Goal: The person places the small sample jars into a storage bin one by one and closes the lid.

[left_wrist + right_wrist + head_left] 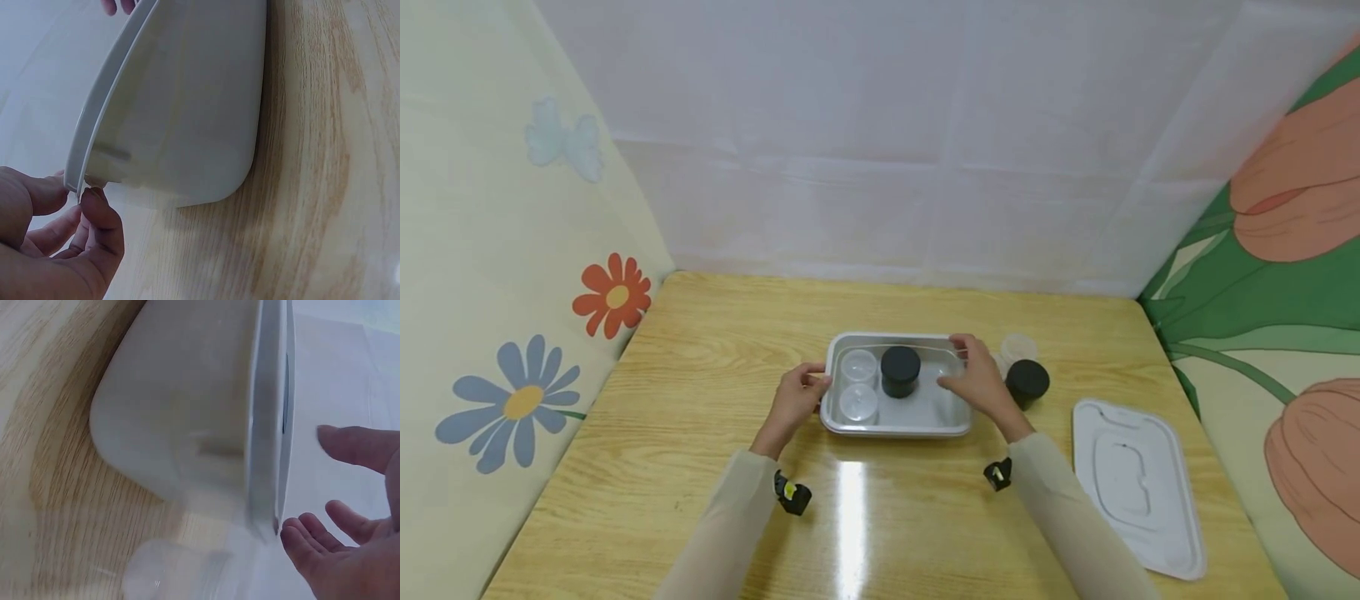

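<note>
White tray is steadied by the rim on a wood-grain bench.
Its left end is pinched between thumb and fingers of the left hand; at the opposite end, the fingers of the right hand are spread apart. Two clear containers and a black container are held inside, with a white lid placed at far right.

tray close in both wrist views

No legible text, label, brand, number or sign in any view, whether on the white tub, white lid, black jar or floral-patterned wall covering.
</note>
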{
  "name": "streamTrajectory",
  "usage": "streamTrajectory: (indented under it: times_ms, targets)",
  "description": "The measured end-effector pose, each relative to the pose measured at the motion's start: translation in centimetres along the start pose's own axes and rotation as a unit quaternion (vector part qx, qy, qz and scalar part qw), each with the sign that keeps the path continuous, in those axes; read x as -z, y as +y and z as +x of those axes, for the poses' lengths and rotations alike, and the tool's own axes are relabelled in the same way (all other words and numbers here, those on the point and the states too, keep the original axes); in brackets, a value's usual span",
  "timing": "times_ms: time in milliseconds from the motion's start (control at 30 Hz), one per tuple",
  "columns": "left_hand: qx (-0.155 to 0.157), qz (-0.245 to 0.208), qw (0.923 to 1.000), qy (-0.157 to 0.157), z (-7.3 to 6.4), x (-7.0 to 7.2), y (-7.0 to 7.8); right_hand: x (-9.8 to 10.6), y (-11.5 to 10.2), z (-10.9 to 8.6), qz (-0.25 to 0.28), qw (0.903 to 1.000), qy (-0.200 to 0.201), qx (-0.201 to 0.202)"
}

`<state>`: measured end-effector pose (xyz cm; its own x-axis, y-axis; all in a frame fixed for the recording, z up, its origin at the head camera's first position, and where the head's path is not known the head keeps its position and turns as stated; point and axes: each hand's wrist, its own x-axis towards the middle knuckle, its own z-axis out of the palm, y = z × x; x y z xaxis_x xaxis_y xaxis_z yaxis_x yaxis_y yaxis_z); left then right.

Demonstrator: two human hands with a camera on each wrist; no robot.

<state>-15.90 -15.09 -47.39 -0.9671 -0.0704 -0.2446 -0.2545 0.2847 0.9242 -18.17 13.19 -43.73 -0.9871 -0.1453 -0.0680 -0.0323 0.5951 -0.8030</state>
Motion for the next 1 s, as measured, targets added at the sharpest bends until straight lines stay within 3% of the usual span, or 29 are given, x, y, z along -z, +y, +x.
streamTrajectory:
  times_ms: [300, 1000]
  targets:
    - [0.004, 0.004, 1.0000, -0.003, 0.1, 0.0, 0.0, 2.2, 1.8, -1.0, -0.001, 0.9991, 0.043, 0.001]
    - [0.004, 0.011, 0.9999, -0.001, 0.1, -0.1, -0.1, 6.3, 6.6, -3.7, -0.025, 0.9955, 0.076, -0.049]
